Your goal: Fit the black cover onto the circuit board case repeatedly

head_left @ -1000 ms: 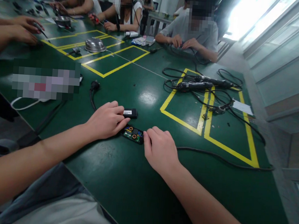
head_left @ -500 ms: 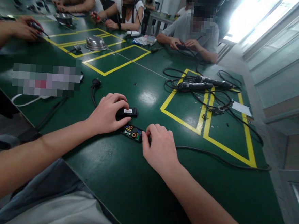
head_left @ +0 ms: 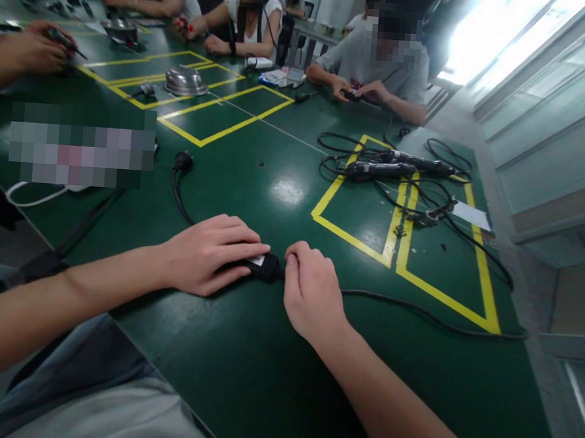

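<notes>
A small black plastic case (head_left: 267,268) with a white label lies on the green table in front of me. My left hand (head_left: 214,253) is closed over it from the left, fingers along its far side and thumb along the near side, so most of the case is hidden. The circuit board inside is out of sight. At the case's right end, my right hand (head_left: 314,284) has its fingers curled around the black cable (head_left: 392,297), which runs on to the right. Another black cord with a plug (head_left: 183,161) reaches out beyond my left hand.
Two black handheld tools (head_left: 381,170) with tangled cords lie inside yellow tape (head_left: 351,238) at right. A metal bowl-shaped part (head_left: 184,81) rests farther back. A white power strip (head_left: 76,157), partly blurred, sits at left. Several people work around the table; one hand (head_left: 46,48) holds a screwdriver.
My left hand has brought the labelled cover down and toward me onto the lower shell, covering the circuit board. My right hand has stayed at the cable end, shifting slightly.
</notes>
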Action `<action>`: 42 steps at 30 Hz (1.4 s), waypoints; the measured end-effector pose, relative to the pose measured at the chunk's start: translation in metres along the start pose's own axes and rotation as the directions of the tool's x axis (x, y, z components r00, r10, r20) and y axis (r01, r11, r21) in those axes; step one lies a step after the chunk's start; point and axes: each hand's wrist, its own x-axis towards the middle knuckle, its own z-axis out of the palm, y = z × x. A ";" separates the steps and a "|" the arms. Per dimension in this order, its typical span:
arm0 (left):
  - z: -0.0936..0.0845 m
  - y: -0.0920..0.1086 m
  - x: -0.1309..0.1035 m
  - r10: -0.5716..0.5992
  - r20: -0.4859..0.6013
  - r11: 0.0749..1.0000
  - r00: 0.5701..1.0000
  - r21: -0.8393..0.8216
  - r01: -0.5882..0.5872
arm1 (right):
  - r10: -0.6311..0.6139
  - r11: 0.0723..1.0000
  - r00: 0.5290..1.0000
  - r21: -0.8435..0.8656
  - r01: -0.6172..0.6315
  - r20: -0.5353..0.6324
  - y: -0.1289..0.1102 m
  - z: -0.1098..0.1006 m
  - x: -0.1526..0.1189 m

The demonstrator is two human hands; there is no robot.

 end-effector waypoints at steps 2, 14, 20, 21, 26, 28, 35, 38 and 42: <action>-0.001 0.001 0.002 0.057 0.023 0.998 0.998 0.018 -0.057 | -0.004 1.000 1.000 0.001 0.004 0.007 0.000 0.000 0.000; -0.012 0.006 0.012 -0.053 0.197 0.997 0.979 -0.043 0.063 | -0.045 0.997 0.998 0.060 0.042 0.048 -0.004 -0.006 -0.002; -0.026 0.002 0.023 -0.131 0.323 0.976 0.937 -0.127 0.180 | -0.140 0.990 0.985 0.044 0.136 0.102 -0.005 -0.005 -0.003; -0.027 0.001 0.025 -0.144 0.344 0.973 0.928 -0.122 0.196 | -0.137 0.990 0.985 0.053 0.132 0.101 -0.004 -0.005 -0.003; -0.031 0.002 0.032 -0.187 0.419 0.972 0.888 -0.052 0.229 | -0.101 0.991 0.992 0.091 0.093 0.082 -0.004 -0.004 -0.002; -0.032 0.004 0.033 -0.192 0.430 0.974 0.882 -0.023 0.223 | -0.096 0.993 0.993 0.079 0.090 0.076 -0.005 -0.004 -0.002; -0.033 0.013 0.040 -0.208 0.458 0.978 0.864 0.101 0.182 | -0.120 0.991 0.991 0.074 0.115 0.065 -0.006 -0.001 -0.003; -0.032 0.021 0.045 -0.230 0.456 0.972 0.860 0.157 0.176 | -0.119 0.991 0.991 0.067 0.115 0.059 -0.007 0.000 -0.003; -0.030 0.034 0.050 -0.271 0.475 0.956 0.837 0.232 0.178 | -0.125 0.992 0.989 0.045 0.121 0.077 -0.009 0.000 -0.003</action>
